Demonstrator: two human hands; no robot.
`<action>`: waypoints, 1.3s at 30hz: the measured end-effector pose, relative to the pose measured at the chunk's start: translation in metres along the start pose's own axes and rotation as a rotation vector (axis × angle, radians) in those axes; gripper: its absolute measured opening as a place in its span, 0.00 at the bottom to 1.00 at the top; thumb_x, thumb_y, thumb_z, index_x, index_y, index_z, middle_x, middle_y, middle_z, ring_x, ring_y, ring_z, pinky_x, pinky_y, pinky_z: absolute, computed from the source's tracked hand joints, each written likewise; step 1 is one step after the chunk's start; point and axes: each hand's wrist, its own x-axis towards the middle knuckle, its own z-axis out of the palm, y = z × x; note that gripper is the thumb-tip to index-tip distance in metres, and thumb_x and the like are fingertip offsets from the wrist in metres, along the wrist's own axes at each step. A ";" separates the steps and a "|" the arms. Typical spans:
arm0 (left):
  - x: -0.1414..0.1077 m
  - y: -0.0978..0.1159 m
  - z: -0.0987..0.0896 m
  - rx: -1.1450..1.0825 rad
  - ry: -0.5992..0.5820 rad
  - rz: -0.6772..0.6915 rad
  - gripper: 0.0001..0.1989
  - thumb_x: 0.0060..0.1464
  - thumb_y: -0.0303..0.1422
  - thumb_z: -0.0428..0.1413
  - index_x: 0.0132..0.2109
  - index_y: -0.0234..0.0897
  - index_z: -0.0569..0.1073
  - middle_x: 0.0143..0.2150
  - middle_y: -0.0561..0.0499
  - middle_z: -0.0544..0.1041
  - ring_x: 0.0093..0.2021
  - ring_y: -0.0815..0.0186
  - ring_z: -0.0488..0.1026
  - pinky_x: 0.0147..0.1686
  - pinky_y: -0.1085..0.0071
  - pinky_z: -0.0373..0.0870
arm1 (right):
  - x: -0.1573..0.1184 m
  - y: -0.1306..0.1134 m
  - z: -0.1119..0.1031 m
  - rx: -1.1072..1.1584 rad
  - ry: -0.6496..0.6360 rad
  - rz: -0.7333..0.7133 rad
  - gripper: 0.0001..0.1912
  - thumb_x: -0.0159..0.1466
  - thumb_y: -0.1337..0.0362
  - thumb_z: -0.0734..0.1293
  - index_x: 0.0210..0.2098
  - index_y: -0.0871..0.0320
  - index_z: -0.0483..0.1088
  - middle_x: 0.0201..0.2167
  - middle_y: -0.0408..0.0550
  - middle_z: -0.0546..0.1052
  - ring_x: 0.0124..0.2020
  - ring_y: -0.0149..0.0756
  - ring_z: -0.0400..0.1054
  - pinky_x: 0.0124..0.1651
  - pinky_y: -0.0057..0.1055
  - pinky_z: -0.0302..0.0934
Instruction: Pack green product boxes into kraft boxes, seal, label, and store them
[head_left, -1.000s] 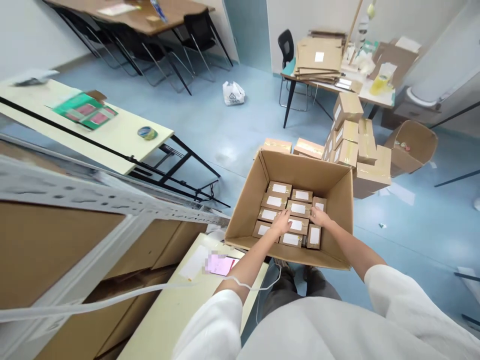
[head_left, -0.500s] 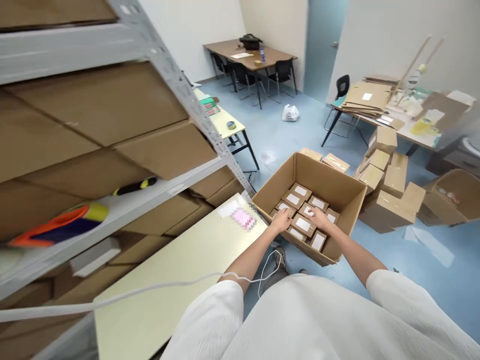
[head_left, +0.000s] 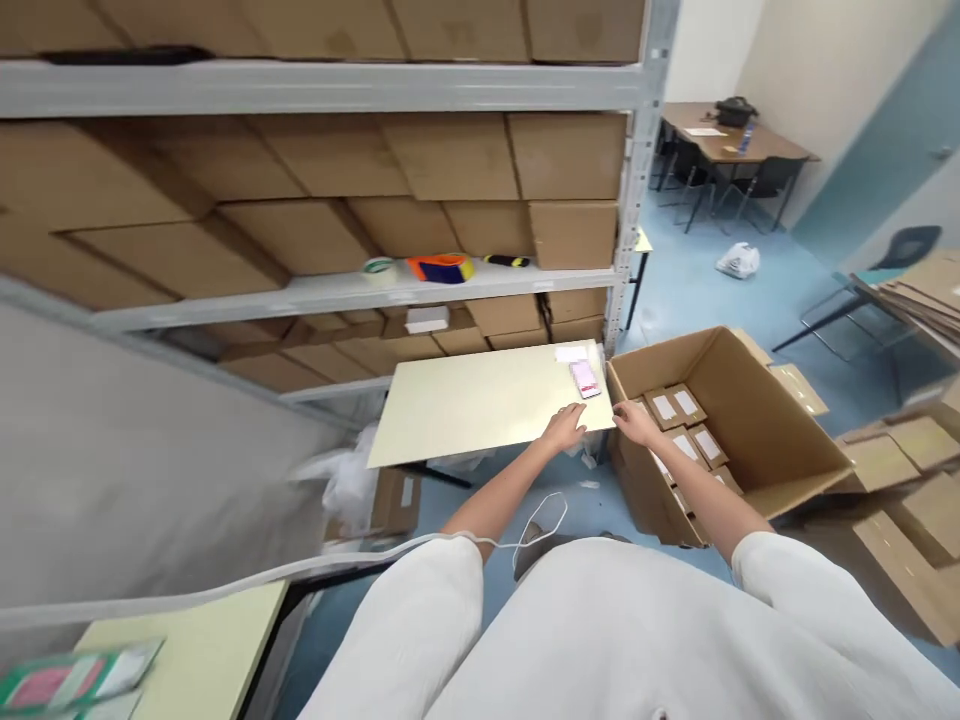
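Observation:
My left hand (head_left: pixel 565 428) is over the front edge of the pale yellow table (head_left: pixel 465 400), its fingers apart and nothing in it. A phone with a pink screen (head_left: pixel 585 379) lies on the table just beyond those fingertips. My right hand (head_left: pixel 636 424) is at the near left rim of a large open carton (head_left: pixel 772 410), fingers parted and pointing left toward the table corner. Whether it touches the rim I cannot tell. Inside the carton sit several small brown boxes (head_left: pixel 684 402) with white labels, some hidden by my right forearm.
Grey shelving (head_left: pixel 337 295) full of cardboard boxes rises behind the table. On a shelf lie an orange and blue item (head_left: pixel 441 268) and a tape roll (head_left: pixel 379 266). A white cable (head_left: pixel 360 556) crosses before me. More cartons (head_left: pixel 892 540) stand at right.
My view has turned left toward the shelving. Both hands have left the small boxes in the carton; the left is now over the table edge, the right by the carton's rim.

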 end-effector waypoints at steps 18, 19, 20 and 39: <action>-0.273 -0.235 -0.038 -0.156 0.315 -0.394 0.31 0.69 0.33 0.54 0.76 0.38 0.62 0.76 0.38 0.67 0.75 0.52 0.65 0.74 0.55 0.62 | 0.064 -0.304 0.204 -0.033 -0.323 -0.438 0.15 0.75 0.64 0.65 0.59 0.56 0.75 0.63 0.55 0.77 0.48 0.36 0.81 0.58 0.33 0.70; -0.287 -0.246 -0.038 -0.163 0.332 -0.421 0.31 0.69 0.33 0.54 0.76 0.37 0.63 0.75 0.38 0.67 0.75 0.51 0.65 0.74 0.55 0.62 | 0.065 -0.320 0.216 -0.033 -0.334 -0.461 0.14 0.75 0.64 0.65 0.58 0.56 0.75 0.62 0.55 0.77 0.48 0.36 0.81 0.58 0.33 0.69; -0.299 -0.257 -0.038 -0.171 0.348 -0.448 0.31 0.69 0.33 0.55 0.75 0.37 0.63 0.75 0.38 0.68 0.75 0.50 0.66 0.74 0.54 0.62 | 0.067 -0.335 0.228 -0.033 -0.345 -0.485 0.14 0.75 0.64 0.66 0.58 0.57 0.75 0.62 0.55 0.77 0.47 0.36 0.81 0.58 0.33 0.69; -0.470 -0.362 -0.020 -0.357 0.799 -1.069 0.30 0.65 0.31 0.58 0.73 0.38 0.67 0.73 0.38 0.71 0.72 0.48 0.69 0.73 0.50 0.64 | 0.133 -0.578 0.414 -0.132 -0.759 -1.162 0.13 0.71 0.65 0.69 0.54 0.57 0.78 0.53 0.54 0.82 0.44 0.39 0.79 0.57 0.37 0.71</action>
